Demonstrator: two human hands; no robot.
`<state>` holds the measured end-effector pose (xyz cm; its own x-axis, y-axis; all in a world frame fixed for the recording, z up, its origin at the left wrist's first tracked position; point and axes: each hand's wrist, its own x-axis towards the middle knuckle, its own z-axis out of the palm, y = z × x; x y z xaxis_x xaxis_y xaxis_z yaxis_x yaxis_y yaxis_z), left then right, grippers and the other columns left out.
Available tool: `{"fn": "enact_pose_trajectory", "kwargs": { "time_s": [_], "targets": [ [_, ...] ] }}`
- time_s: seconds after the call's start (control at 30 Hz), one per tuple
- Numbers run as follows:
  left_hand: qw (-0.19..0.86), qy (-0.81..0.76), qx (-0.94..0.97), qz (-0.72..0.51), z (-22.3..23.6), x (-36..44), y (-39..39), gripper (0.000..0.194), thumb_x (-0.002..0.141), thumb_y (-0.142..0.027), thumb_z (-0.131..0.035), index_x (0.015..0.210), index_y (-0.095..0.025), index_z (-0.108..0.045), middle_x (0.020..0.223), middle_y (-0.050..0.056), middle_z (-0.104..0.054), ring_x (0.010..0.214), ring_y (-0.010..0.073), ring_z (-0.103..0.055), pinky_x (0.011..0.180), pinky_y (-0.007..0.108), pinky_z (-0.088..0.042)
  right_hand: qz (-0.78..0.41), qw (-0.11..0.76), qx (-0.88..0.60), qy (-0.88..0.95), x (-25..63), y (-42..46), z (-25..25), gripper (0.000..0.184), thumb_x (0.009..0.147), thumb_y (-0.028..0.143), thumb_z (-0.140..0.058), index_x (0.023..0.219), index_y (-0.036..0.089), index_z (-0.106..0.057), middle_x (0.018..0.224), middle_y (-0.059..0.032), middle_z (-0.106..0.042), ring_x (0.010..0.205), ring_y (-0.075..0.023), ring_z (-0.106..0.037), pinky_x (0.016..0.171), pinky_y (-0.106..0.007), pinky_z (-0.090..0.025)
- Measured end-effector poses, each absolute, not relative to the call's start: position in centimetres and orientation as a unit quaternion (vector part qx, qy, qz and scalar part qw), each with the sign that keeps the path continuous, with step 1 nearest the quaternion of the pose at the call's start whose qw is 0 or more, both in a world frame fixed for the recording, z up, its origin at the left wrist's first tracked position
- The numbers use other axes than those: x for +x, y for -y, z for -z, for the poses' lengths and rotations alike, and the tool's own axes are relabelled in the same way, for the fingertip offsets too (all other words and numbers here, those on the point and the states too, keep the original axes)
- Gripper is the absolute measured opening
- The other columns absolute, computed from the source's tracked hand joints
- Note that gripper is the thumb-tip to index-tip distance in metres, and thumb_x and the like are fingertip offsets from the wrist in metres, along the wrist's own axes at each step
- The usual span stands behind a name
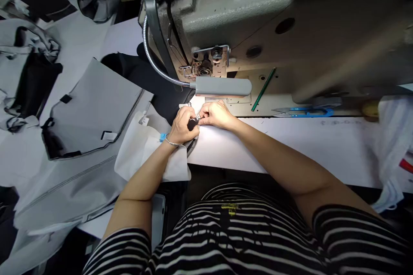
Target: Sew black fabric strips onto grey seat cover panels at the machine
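Observation:
My left hand (183, 125) is closed on a small gathered piece of black fabric (192, 124), which shows between its thumb and fingers. My right hand (217, 114) meets it from the right, its thumb and forefinger pinching the edge of the same fabric. Both hands are at the table edge of a sewing machine (238, 13), just below its lamp (222, 86). The needle area is partly hidden by the lamp. White and grey cloth (151, 154) trails under and beside my left wrist, with a blue tag (163, 137) on it.
On the machine bed lie a green pencil-like stick (263, 89) and blue-handled thread snips (311, 112). A grey sewn panel (93, 107) with dark edging spreads over the left, near more bundled garments (26, 60). White striped cloth (395, 137) hangs at the far right.

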<state>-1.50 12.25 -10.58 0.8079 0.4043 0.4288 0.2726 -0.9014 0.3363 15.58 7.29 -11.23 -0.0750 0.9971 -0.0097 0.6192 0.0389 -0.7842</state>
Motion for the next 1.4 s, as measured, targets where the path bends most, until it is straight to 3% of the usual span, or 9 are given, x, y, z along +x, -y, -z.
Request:
{"fn": "enact_pose_trajectory", "kwargs": {
  "time_s": [0.4,0.63,0.9,1.1,1.27,1.4],
  "targets": [
    [0.204,-0.155,0.930,-0.263,10.4,-1.9,-12.5,0.010,0.071,-0.013,-0.051,0.078,-0.018,-0.046,0.090,0.007,-0.059,0.086,0.0173,-0.056,0.077,0.034,-0.048,-0.366,0.347,-0.558,0.659,16.6,-7.4,11.2,0.013,0.066,0.030,-0.072,0.066,0.017,-0.070,0.069,0.0024,-0.061,0.067,-0.0125,-0.054,0.062,-0.023,-0.031],
    [0.077,-0.148,0.961,-0.222,10.4,-1.8,-11.9,0.011,0.076,-0.015,-0.048,0.086,-0.015,-0.052,0.099,0.010,-0.063,0.084,0.0201,-0.055,0.076,0.035,-0.046,-0.241,0.286,-0.626,0.684,15.4,-5.9,11.1,0.010,0.075,0.028,-0.069,0.071,0.018,-0.070,0.076,-0.0010,-0.068,0.073,-0.0149,-0.057,0.071,-0.029,-0.027],
    [-0.052,-0.213,0.967,-0.134,9.8,-1.2,-10.8,0.017,0.079,-0.026,-0.046,0.072,-0.015,-0.057,0.070,0.008,-0.056,0.074,0.0217,-0.050,0.065,0.032,-0.040,-0.207,0.271,-0.665,0.665,14.4,-4.5,11.4,0.023,0.087,0.032,-0.055,0.074,0.020,-0.068,0.080,-0.0013,-0.071,0.073,-0.0146,-0.058,0.075,-0.033,-0.022],
    [-0.016,-0.216,0.969,-0.117,9.8,-1.3,-11.5,0.022,0.082,-0.031,-0.047,0.085,-0.016,-0.063,0.090,0.008,-0.062,0.081,0.0219,-0.050,0.071,0.034,-0.040,-0.229,0.262,-0.665,0.661,14.7,-5.0,11.5,0.025,0.086,0.035,-0.056,0.070,0.019,-0.067,0.080,-0.0012,-0.071,0.075,-0.0153,-0.058,0.076,-0.033,-0.021],
    [0.073,-0.125,0.984,-0.104,9.2,-2.1,-14.0,0.024,0.086,-0.031,-0.044,0.090,-0.019,-0.064,0.118,0.006,-0.060,0.111,0.0253,-0.046,0.086,0.038,-0.038,-0.248,0.255,-0.643,0.678,15.7,-5.6,11.6,0.024,0.085,0.037,-0.057,0.071,0.020,-0.067,0.079,-0.0011,-0.070,0.075,-0.0159,-0.057,0.077,-0.034,-0.020],
    [0.105,-0.094,0.987,-0.075,9.0,-2.5,-15.0,0.024,0.082,-0.022,-0.046,0.099,-0.018,-0.062,0.119,0.006,-0.061,0.120,0.0255,-0.044,0.088,0.040,-0.037,-0.263,0.251,-0.634,0.682,16.1,-5.8,11.5,0.025,0.085,0.037,-0.057,0.070,0.019,-0.067,0.080,-0.0016,-0.070,0.076,-0.0166,-0.057,0.079,-0.034,-0.019]
  ]
}}
